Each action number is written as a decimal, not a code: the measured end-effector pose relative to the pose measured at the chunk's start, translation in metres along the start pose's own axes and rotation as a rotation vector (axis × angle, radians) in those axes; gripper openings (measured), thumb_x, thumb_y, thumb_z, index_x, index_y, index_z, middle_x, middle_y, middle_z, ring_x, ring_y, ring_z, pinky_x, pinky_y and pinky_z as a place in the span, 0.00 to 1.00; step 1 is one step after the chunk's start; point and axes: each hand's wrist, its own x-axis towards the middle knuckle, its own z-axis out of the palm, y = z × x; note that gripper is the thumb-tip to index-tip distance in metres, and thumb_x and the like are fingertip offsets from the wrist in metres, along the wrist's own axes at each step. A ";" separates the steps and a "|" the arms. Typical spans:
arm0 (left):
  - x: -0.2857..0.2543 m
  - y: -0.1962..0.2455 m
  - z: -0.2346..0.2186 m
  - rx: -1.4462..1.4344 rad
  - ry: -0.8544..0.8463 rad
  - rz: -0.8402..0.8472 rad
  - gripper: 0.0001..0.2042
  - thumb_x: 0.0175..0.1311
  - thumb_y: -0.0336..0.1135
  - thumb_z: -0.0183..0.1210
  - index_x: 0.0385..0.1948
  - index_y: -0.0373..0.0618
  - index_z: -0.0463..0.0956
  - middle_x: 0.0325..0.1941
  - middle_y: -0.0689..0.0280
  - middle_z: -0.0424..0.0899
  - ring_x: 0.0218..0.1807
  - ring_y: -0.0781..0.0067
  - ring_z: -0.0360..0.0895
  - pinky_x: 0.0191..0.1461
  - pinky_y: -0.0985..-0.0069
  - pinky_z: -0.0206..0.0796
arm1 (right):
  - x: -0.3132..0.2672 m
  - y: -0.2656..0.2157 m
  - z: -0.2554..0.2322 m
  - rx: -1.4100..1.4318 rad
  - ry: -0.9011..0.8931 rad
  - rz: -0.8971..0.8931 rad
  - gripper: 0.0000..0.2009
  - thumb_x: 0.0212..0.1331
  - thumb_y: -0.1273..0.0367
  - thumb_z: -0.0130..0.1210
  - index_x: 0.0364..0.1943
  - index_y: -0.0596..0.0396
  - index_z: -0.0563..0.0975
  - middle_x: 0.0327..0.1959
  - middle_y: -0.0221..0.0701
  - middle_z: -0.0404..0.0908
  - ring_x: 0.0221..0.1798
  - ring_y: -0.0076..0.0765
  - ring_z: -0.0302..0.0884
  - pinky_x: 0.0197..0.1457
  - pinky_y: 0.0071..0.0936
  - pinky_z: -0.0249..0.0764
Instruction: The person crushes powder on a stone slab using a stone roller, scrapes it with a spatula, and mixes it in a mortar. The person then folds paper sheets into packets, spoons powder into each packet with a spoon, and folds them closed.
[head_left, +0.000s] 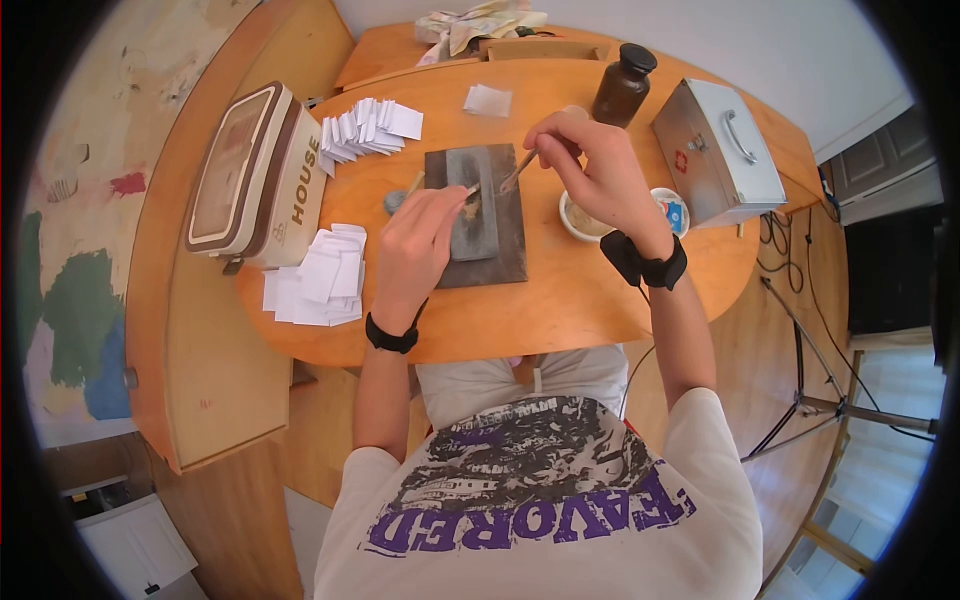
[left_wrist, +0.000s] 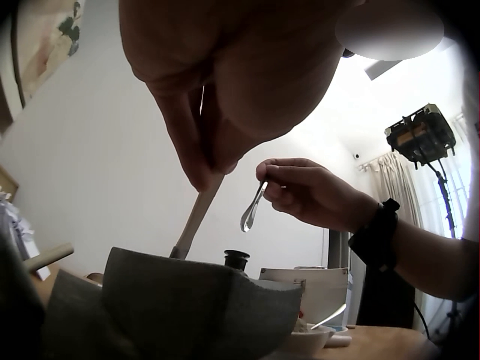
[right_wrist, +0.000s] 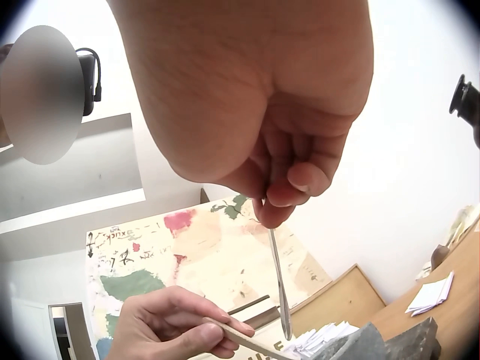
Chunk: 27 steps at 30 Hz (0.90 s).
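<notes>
Head view: on the counter, my left hand is pinching a slim stick, pointing it down at the grey block. To the right, my right hand is holding a small metal spoon clear of it. I seem to be working the block's surface; the next move is probably calling for steady, light contact.

Looking down over a rounded wooden table and a wood-plank floor, taking in plain pale walls behind, a paint-blotched panel at far left, and brightly lit white curtains at lower right.
</notes>
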 end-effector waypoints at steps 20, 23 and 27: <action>0.005 0.002 -0.015 0.045 -0.032 0.068 0.06 0.72 0.20 0.70 0.47 0.36 0.88 0.44 0.55 0.92 0.42 0.52 0.89 0.46 0.63 0.81 | 0.033 0.013 0.053 -0.022 -0.022 -0.024 0.09 0.80 0.70 0.57 0.45 0.61 0.87 0.34 0.42 0.89 0.35 0.46 0.87 0.42 0.40 0.81; 0.002 0.006 -0.016 0.109 -0.101 0.076 0.06 0.72 0.20 0.70 0.47 0.36 0.88 0.44 0.56 0.92 0.43 0.50 0.89 0.47 0.62 0.81 | 0.036 0.019 0.061 -0.055 -0.045 -0.036 0.09 0.79 0.71 0.56 0.44 0.61 0.86 0.37 0.46 0.91 0.40 0.58 0.89 0.46 0.46 0.83; -0.003 0.009 -0.014 0.077 -0.061 0.054 0.06 0.72 0.20 0.70 0.47 0.36 0.88 0.44 0.56 0.92 0.44 0.51 0.90 0.48 0.63 0.81 | 0.036 0.030 0.074 -0.064 -0.019 -0.174 0.09 0.77 0.71 0.55 0.42 0.60 0.85 0.37 0.47 0.90 0.40 0.61 0.88 0.46 0.52 0.82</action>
